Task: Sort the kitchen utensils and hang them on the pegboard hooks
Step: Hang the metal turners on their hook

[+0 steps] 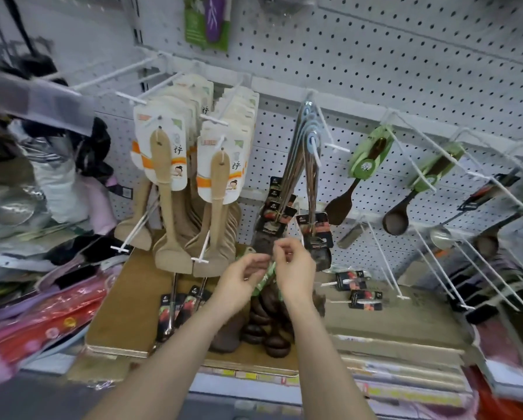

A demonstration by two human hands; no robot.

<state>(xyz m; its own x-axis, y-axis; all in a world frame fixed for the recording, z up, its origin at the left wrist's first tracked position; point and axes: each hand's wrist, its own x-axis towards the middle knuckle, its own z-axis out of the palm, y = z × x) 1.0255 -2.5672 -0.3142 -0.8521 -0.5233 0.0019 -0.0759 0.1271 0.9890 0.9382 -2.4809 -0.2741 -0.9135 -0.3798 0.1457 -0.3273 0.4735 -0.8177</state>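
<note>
Dark wooden spoons [268, 310] with green cards hang bunched just below both hands. The left hand [242, 280] curls round the card tops, and the right hand [295, 269] pinches them alongside. Black-carded turners [316, 234] crowd just above the hands. Bare hooks [381, 259] stand open to their right. A cardboard carton [127, 301] underneath carries packaged ladles [175, 307].

Two hooks each carried a thick bunch of pale wooden spatulas [166, 189] on white cards, too many to count. One hook held several steel utensils [307, 177] with black cards. One dark spatula [342, 204] and one dark ladle [396, 221], each on a green card, hung singly, as did one steel ladle [440, 236]. Four black-carded utensils [352, 278] lay on the cardboard [127, 298], two on either side of one stack of dark wooden spoons [266, 328].
</note>
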